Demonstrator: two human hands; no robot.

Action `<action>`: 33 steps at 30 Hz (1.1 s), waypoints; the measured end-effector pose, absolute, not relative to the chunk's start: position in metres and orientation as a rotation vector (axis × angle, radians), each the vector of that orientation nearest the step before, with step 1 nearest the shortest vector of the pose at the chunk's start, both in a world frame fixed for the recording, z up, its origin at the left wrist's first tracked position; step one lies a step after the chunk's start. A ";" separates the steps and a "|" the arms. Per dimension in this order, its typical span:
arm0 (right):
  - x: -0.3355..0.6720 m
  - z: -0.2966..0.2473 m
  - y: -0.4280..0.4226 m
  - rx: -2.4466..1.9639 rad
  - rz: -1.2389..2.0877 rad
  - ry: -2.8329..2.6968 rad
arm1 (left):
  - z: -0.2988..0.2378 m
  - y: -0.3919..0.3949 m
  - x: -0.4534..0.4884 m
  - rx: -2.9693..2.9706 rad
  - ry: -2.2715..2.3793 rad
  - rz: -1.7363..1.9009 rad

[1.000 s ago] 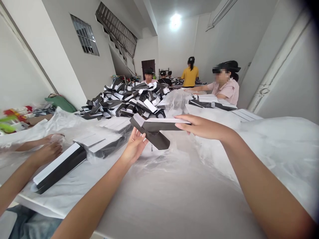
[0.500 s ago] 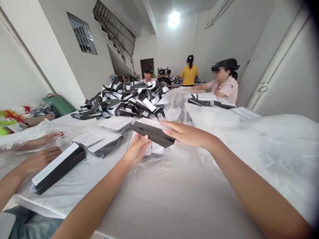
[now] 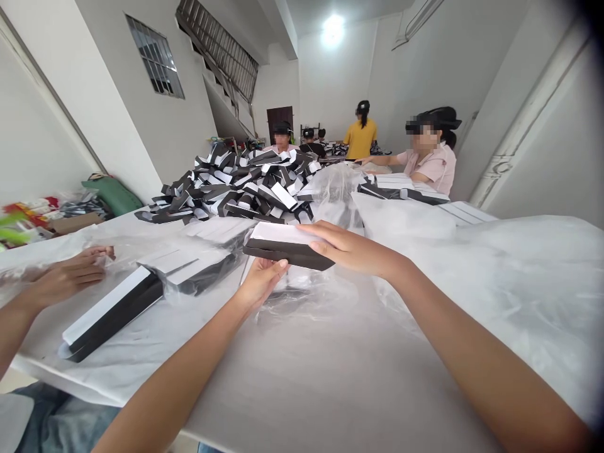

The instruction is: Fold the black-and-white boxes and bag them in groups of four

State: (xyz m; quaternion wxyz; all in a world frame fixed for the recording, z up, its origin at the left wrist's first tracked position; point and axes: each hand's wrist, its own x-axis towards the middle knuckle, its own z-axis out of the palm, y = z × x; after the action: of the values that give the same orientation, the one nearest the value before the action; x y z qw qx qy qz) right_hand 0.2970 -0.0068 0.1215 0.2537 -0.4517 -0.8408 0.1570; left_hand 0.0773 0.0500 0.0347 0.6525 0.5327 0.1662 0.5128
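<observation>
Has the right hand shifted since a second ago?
Yes. The right hand has slid left along the black-and-white card piece. Its fingertips are now nearer the flat stack at the table's left side.

Box [image 3: 287,245] held above the tabletop [image 3: 330,377], over a plastic sheet [image 3: 306,299]. Left hand [image 3: 259,282] under the box, right hand [image 3: 349,248] on its right end. Behind the box: heap of boxes [image 3: 245,182]. Left of the box: wrapped stack [image 3: 198,267]. Farther left: long box [image 3: 113,311] lying on the tabletop, co-worker's hand [image 3: 66,277] beside it. Behind-right of the box: flat stack [image 3: 401,189].
</observation>
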 end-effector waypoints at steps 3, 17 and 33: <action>0.299 0.118 -0.002 -1.195 0.428 -2.309 | 0.035 0.050 0.078 1.244 0.405 1.151; 0.253 0.109 -0.020 -1.272 0.759 -1.875 | 0.034 0.057 0.064 2.207 1.029 1.999; 0.354 0.092 -0.085 -1.700 0.514 -1.669 | 0.043 0.024 0.079 2.606 0.831 0.990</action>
State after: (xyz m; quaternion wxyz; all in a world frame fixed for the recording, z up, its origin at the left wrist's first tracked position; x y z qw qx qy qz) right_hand 0.3537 -0.0852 0.0924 0.3451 -0.6548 -0.6427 0.1978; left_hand 0.0789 0.0245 0.0432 0.1163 0.8898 0.2836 0.3381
